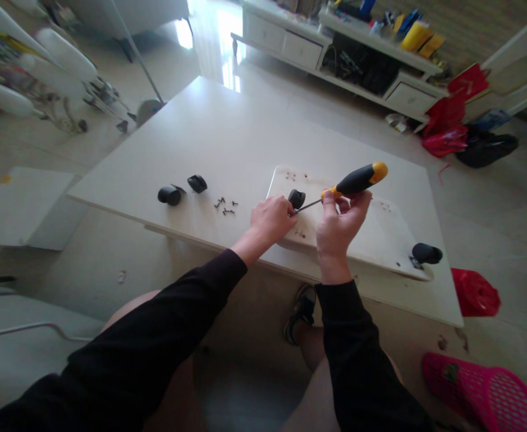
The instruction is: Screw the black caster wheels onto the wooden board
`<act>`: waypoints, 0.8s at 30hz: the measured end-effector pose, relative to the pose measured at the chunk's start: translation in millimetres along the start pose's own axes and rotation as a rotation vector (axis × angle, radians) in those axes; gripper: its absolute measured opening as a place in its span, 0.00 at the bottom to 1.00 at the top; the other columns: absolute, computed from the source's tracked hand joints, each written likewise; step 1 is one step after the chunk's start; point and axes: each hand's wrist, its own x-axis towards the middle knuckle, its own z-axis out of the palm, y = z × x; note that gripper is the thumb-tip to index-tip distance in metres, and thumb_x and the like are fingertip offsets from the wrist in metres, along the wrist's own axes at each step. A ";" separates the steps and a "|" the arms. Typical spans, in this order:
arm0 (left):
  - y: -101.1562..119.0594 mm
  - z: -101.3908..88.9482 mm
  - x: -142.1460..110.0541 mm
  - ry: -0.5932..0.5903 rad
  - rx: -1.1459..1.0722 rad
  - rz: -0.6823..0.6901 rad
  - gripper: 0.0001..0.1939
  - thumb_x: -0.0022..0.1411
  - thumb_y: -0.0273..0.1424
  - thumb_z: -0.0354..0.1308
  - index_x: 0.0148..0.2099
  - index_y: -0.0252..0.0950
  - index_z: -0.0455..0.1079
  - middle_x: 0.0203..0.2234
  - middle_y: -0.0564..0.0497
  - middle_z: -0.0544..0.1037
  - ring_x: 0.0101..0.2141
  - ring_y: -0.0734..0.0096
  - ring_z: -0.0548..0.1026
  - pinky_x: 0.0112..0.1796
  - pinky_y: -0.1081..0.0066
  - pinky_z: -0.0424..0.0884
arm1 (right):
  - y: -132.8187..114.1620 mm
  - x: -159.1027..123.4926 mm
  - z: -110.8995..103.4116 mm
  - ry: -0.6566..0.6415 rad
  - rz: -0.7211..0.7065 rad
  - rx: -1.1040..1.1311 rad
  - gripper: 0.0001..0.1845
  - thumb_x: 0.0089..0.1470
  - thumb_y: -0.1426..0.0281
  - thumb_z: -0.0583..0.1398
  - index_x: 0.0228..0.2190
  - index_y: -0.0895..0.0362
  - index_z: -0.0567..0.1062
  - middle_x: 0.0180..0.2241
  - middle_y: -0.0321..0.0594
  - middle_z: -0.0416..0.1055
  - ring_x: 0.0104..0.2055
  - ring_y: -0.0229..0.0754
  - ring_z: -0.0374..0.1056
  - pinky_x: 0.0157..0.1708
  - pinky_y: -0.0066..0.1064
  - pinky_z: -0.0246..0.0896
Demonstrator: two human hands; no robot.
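My right hand (342,225) is wrapped around a screwdriver (358,179) with a black and yellow handle, its thin shaft slanting down to the left. The shaft's tip ends at the fingers of my left hand (272,217), which are closed at the base of a black caster wheel (296,198). This caster stands on a white panel (358,231) with small screw holes near its corners. What the tip meets is hidden by my left fingers. Another caster (427,253) sits at the panel's right corner. Several dark screws (225,207) lie left of my left hand.
Two more casters, one upright (197,183) and one on its side (168,195), lie on the left of the white table (227,132). A pink basket (488,384) and a red bag (475,293) are on the floor at right. A low cabinet (290,45) stands beyond.
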 end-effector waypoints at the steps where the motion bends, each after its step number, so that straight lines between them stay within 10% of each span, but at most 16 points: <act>1: -0.8 -0.4 0.2 -0.006 -0.003 0.000 0.11 0.65 0.33 0.64 0.45 0.46 0.87 0.46 0.47 0.87 0.45 0.58 0.82 0.46 0.62 0.77 | -0.7 -0.3 -0.2 -0.002 0.005 0.004 0.15 0.56 0.65 0.65 0.40 0.49 0.64 0.40 0.32 0.70 0.37 0.34 0.73 0.46 0.37 0.78; 24: -0.7 0.2 0.4 -0.013 -0.016 0.018 0.12 0.67 0.32 0.62 0.47 0.42 0.86 0.46 0.43 0.87 0.45 0.56 0.83 0.45 0.61 0.78 | -3.2 -1.0 -0.2 -0.010 -0.011 0.022 0.17 0.53 0.65 0.67 0.38 0.50 0.65 0.39 0.32 0.71 0.39 0.35 0.73 0.47 0.38 0.78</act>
